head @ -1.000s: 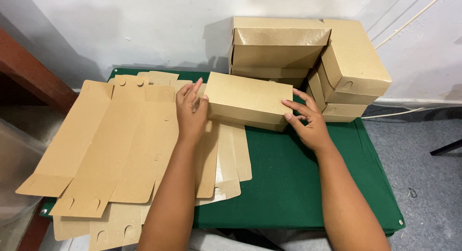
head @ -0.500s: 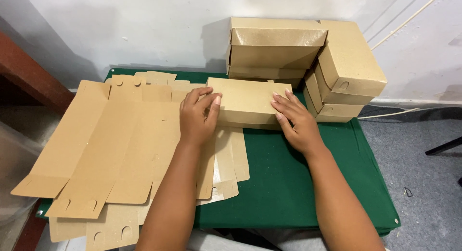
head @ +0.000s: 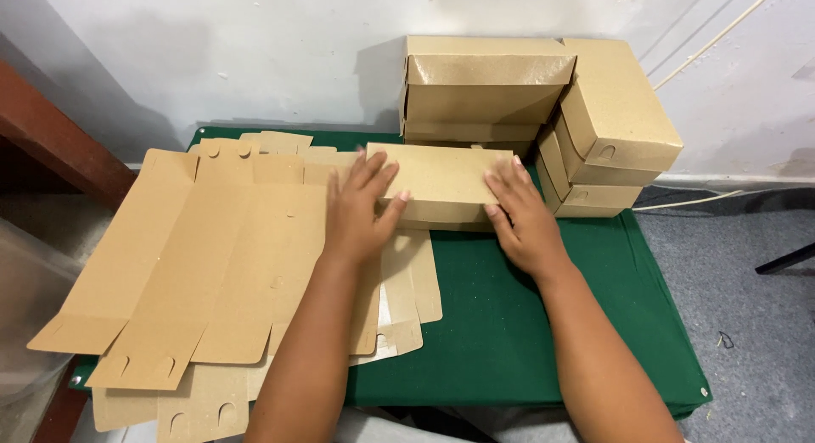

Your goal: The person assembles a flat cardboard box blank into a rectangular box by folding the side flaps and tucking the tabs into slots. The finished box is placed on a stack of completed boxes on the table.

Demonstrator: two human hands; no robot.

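Single head view, looking steeply down, close over green table (head: pixel 526 341), facing wall (head: pixel 255 52).

A worktop covered in dark green cloth (head: pixel 509 324) carries a stack of flat, unfolded brown cardboard box blanks (head: pixel 204 265) that overhangs its left and front edges. At the back stand folded brown cardboard boxes (head: pixel 484 90), piled against a white plaster wall (head: pixel 255 52); three more finished boxes (head: pixel 615 112) lean tilted beside them on the right. A white cable (head: pixel 722 198) runs along grey carpet floor (head: pixel 755 324). A reddish-brown wooden rail (head: pixel 51 137) slants at left.
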